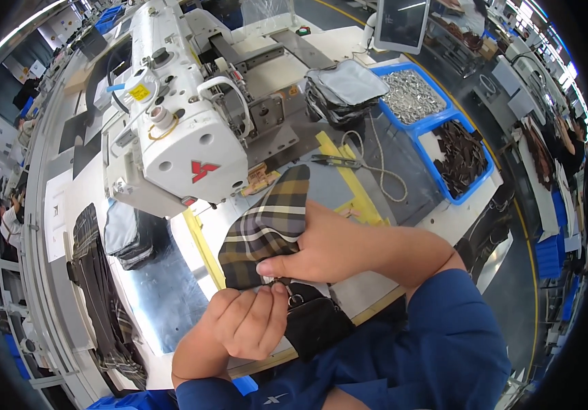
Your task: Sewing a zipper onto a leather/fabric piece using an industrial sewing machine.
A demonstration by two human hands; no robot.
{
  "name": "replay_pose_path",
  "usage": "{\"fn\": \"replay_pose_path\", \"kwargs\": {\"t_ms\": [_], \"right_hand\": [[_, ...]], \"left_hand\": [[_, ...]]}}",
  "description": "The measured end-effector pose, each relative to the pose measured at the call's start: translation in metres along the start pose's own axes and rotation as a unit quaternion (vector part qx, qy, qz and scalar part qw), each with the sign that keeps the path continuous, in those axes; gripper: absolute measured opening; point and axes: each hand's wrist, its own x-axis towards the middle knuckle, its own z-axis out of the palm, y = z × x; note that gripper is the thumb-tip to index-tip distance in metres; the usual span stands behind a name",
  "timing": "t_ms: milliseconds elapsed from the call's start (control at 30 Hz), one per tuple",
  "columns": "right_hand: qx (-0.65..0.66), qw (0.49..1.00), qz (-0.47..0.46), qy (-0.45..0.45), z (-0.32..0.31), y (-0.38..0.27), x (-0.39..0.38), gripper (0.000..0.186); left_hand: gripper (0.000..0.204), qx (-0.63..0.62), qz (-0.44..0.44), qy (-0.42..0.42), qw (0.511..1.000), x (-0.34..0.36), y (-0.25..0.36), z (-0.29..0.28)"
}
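My right hand (pixel 318 242) grips a plaid fabric piece (pixel 263 215) of olive, black and cream, its thumb pressing near the lower edge. Just below, my left hand (pixel 249 321) is closed with fingertips at that edge, beside some small metal hardware; what they pinch is hidden. A black fabric piece (pixel 314 324) with a metal ring (pixel 295 300) lies under and beside my hands. The white sewing machine (pixel 195 137) stands above them, with yellow strips (pixel 198 246) on the plate around the work.
Stacked pieces sit at left (pixel 127 232) and back (pixel 345 85). Long plaid pieces (pixel 92 294) lie far left. Blue trays hold metal parts (pixel 410 92) and dark pieces (pixel 454 157); a cord (pixel 393 188) and black tool (pixel 335 160) lie nearby. Co-workers (pixel 10 222) appear at both sides.
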Motion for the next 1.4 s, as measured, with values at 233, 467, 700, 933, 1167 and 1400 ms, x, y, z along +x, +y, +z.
{"fn": "replay_pose_path", "kwargs": {"t_ms": [233,467,700,933,1167,1400], "right_hand": [[0.105,0.991,0.077,-0.011,-0.002,-0.002,0.005,0.036],[0.132,0.986,0.092,0.054,0.007,0.007,0.006,0.051],[0.141,0.988,0.063,-0.006,-0.033,-0.024,-0.005,0.065],[-0.192,0.966,-0.162,0.053,-0.019,-0.022,-0.01,0.018],[-0.366,0.861,-0.338,0.104,-0.008,-0.021,-0.006,0.017],[-0.367,0.841,-0.389,0.081,-0.008,-0.017,-0.005,0.015]], "left_hand": [[0.011,0.034,0.039,0.021,0.998,-0.002,-0.005,0.004],[0.013,-0.093,-0.015,0.017,0.995,-0.001,-0.008,0.005],[0.024,-0.095,-0.098,0.055,0.989,-0.005,-0.016,0.003],[0.024,-0.122,-0.097,0.052,0.986,0.002,-0.01,-0.009],[0.027,-0.16,-0.099,0.033,0.981,0.001,-0.004,-0.015],[0.025,-0.173,-0.08,0.025,0.981,0.002,-0.004,-0.02]]}}
